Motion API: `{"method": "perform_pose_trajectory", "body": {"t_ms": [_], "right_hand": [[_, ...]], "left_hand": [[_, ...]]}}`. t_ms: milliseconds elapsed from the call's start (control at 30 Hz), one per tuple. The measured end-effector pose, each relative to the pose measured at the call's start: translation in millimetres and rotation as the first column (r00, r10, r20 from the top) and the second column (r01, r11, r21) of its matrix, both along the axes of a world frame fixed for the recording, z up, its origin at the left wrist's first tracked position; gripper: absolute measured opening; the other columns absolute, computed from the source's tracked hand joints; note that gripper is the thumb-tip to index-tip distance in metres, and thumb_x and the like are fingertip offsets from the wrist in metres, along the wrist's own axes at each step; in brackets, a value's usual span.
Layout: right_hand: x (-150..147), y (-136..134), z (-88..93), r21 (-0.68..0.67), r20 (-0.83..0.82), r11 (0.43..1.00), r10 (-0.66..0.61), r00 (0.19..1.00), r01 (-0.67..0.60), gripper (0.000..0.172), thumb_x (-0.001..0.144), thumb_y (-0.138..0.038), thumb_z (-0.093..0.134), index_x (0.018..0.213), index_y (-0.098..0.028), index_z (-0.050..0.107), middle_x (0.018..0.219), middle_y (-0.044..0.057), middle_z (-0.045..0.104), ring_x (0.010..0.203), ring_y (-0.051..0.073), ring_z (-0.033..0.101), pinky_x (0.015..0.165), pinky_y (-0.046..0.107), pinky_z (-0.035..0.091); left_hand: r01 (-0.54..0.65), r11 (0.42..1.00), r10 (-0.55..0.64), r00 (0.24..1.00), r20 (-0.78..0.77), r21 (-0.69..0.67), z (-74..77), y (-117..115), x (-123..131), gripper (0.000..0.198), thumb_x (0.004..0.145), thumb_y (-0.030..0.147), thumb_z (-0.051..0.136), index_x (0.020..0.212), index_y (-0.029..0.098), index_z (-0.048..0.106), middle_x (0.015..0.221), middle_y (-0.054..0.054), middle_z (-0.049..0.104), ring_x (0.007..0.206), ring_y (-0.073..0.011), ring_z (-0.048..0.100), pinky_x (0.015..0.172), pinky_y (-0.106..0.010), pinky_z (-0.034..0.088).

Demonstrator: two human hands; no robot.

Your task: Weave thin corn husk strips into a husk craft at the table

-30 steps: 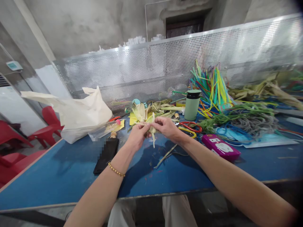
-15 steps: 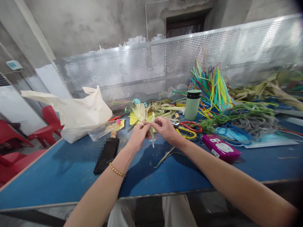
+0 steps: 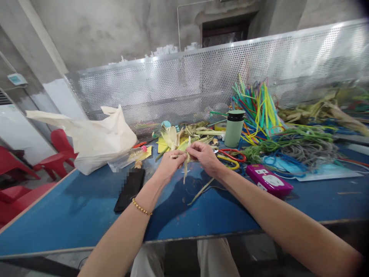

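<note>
My left hand (image 3: 168, 166) and my right hand (image 3: 205, 157) meet above the blue table (image 3: 72, 215), both pinched on a pale yellow-green husk strip (image 3: 186, 166) that hangs down between them. Just behind my hands lies a heap of more husk leaves (image 3: 184, 135). A loose strip (image 3: 201, 190) lies on the table below my right wrist. My left wrist wears a gold bead bracelet (image 3: 140, 207).
A black phone (image 3: 129, 184) lies left of my left arm, a white plastic bag (image 3: 98, 140) further left. A green lidded cup (image 3: 233, 128), coloured cords (image 3: 259, 105), a purple power strip (image 3: 268, 179) and scissors (image 3: 230, 156) crowd the right. A perforated metal screen (image 3: 173, 88) backs the table.
My hands have shifted slightly and the hanging end of the strip has swung a little; otherwise nothing on the table has moved.
</note>
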State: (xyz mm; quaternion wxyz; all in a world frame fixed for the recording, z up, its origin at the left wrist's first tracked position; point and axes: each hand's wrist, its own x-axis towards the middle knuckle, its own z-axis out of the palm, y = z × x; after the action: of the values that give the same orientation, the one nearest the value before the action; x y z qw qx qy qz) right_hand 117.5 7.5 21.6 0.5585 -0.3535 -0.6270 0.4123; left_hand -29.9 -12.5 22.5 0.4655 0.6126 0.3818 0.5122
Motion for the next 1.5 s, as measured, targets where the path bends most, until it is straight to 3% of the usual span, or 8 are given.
{"method": "perform_pose_trajectory", "body": {"t_ms": [367, 700, 1000, 1067, 1133, 1200, 1333, 1500], "right_hand": [[-4.5, 1.1, -3.0, 0.061, 0.065, 0.990, -0.132, 0.989, 0.128, 0.026, 0.073, -0.037, 0.064, 0.061, -0.019, 0.050, 0.050, -0.005, 0.048, 0.046, 0.008, 0.038, 0.047, 0.025, 0.031], [-0.2, 3.6, -4.0, 0.101, 0.074, 0.984, -0.152, 0.986, 0.144, 0.027, 0.076, -0.038, 0.063, 0.061, -0.019, 0.051, 0.049, -0.004, 0.050, 0.047, 0.009, 0.042, 0.049, 0.026, 0.033], [1.0, 5.0, -1.3, 0.110, 0.135, 0.984, -0.154, 0.979, 0.140, 0.028, 0.077, -0.040, 0.062, 0.064, -0.018, 0.053, 0.053, -0.003, 0.051, 0.050, 0.010, 0.045, 0.051, 0.025, 0.036], [5.3, 2.9, 5.6, 0.219, 0.176, 0.954, -0.246, 0.953, 0.206, 0.022, 0.077, -0.038, 0.062, 0.073, -0.016, 0.059, 0.065, 0.001, 0.060, 0.058, 0.012, 0.051, 0.058, 0.025, 0.041], [9.3, -1.9, 12.1, 0.402, 0.206, 0.858, -0.426, 0.881, 0.320, 0.019, 0.079, -0.035, 0.061, 0.081, -0.016, 0.062, 0.079, 0.005, 0.064, 0.066, 0.013, 0.055, 0.064, 0.025, 0.041], [9.9, -8.0, 14.6, 0.512, 0.290, 0.791, -0.526, 0.800, 0.335, 0.023, 0.086, -0.034, 0.054, 0.073, -0.016, 0.061, 0.073, 0.004, 0.062, 0.063, 0.013, 0.051, 0.063, 0.025, 0.038], [-1.4, -14.6, 4.8, 0.458, 0.567, 0.875, -0.423, 0.707, 0.156, 0.039, 0.087, -0.037, 0.053, 0.054, -0.017, 0.054, 0.051, 0.000, 0.049, 0.051, 0.011, 0.040, 0.054, 0.025, 0.027], [-13.1, -9.9, -7.6, 0.359, 0.598, 0.923, -0.343, 0.724, 0.140, 0.026, 0.080, -0.025, 0.058, 0.056, -0.016, 0.058, 0.052, -0.001, 0.051, 0.052, 0.010, 0.043, 0.054, 0.023, 0.027]], "left_hand": [[0.056, 0.995, -0.051, 0.997, 0.060, -0.078, -4.0, 2.1, -0.1, 0.030, 0.062, 0.037, 0.080, 0.072, 0.012, 0.068, 0.052, 0.003, 0.046, 0.047, -0.0054, 0.031, 0.047, -0.023, 0.020], [0.108, 0.993, -0.108, 0.994, 0.008, -0.050, -2.7, 1.5, -2.4, 0.028, 0.062, 0.036, 0.079, 0.058, 0.014, 0.063, 0.050, 0.003, 0.044, 0.047, -0.0055, 0.030, 0.048, -0.025, 0.018], [0.107, 0.993, -0.108, 0.994, -0.009, -0.058, -5.1, 3.0, -4.0, 0.027, 0.061, 0.034, 0.080, 0.060, 0.011, 0.066, 0.050, 0.002, 0.047, 0.047, -0.0052, 0.032, 0.048, -0.025, 0.020], [0.052, 0.995, -0.046, 0.997, 0.068, -0.090, -5.4, 5.1, -4.2, 0.029, 0.059, 0.035, 0.081, 0.061, 0.011, 0.066, 0.050, 0.003, 0.047, 0.046, -0.0051, 0.033, 0.047, -0.024, 0.020], [-0.005, 0.992, 0.026, 0.986, 0.166, -0.127, -5.6, 8.1, -5.0, 0.030, 0.057, 0.035, 0.083, 0.063, 0.011, 0.065, 0.051, 0.003, 0.048, 0.045, -0.0050, 0.034, 0.046, -0.024, 0.020], [-0.042, 0.989, 0.076, 0.965, 0.249, -0.139, -6.2, 11.0, -5.8, 0.031, 0.055, 0.034, 0.083, 0.061, 0.012, 0.063, 0.051, 0.003, 0.048, 0.045, -0.0048, 0.034, 0.046, -0.023, 0.020], [-0.063, 0.994, 0.091, 0.940, 0.328, -0.093, -7.5, 12.4, -5.1, 0.030, 0.058, 0.031, 0.081, 0.057, 0.013, 0.058, 0.048, 0.005, 0.042, 0.044, -0.0049, 0.031, 0.046, -0.024, 0.020], [-0.041, 0.995, 0.067, 0.950, 0.304, -0.092, -8.2, 11.2, -4.1, 0.030, 0.060, 0.032, 0.079, 0.055, 0.014, 0.055, 0.047, 0.005, 0.041, 0.044, -0.0054, 0.032, 0.046, -0.024, 0.019]]}}
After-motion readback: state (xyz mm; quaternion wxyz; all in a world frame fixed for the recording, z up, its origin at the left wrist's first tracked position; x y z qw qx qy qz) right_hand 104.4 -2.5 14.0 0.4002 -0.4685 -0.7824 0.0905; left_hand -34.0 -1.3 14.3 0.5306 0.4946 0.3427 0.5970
